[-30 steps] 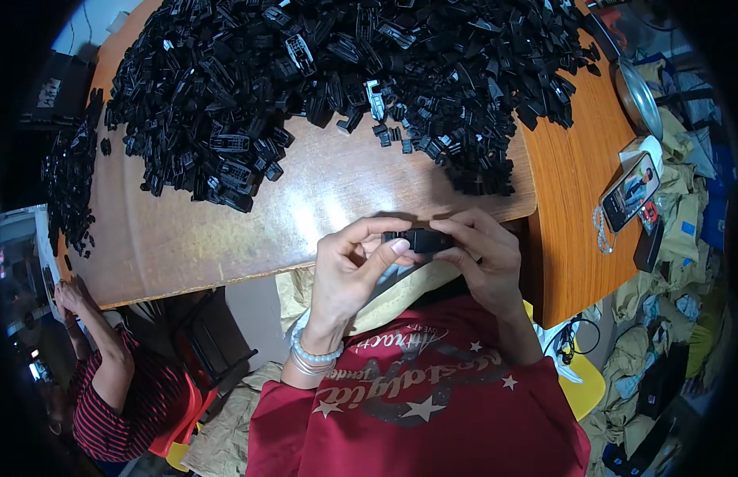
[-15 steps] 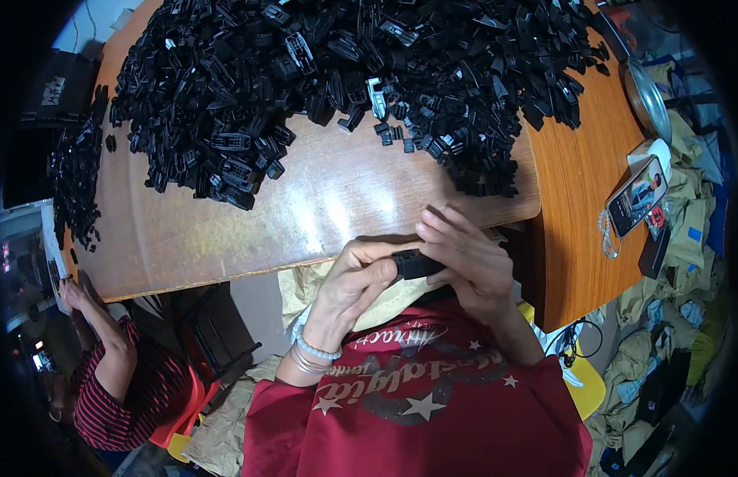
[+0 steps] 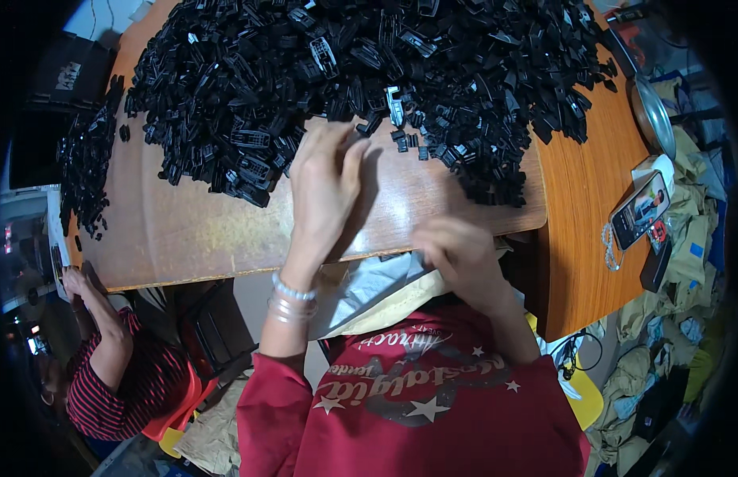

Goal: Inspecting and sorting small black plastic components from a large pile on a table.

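Note:
A big heap of small black plastic parts (image 3: 369, 71) covers the far half of a wooden board (image 3: 202, 230). My left hand (image 3: 325, 175) reaches forward with fingers spread and rests on the board at the near edge of the heap, holding nothing. My right hand (image 3: 456, 254) hangs at the board's near edge, over a pale bag (image 3: 369, 294) in my lap. Its fingers are curled and blurred, so I cannot see whether anything is in them. Silver bangles sit on my left wrist.
The board lies on an orange table (image 3: 591, 207). On the table's right side are a phone (image 3: 641, 211) and a metal bowl (image 3: 653, 115). A person in a striped red sleeve (image 3: 114, 358) sits at the lower left. Pale bags pile up at the right.
Both hands were together at the board's edge on one black part. The left hand has since gone forward to the heap, and the right has dropped toward the bag; the part is out of sight.

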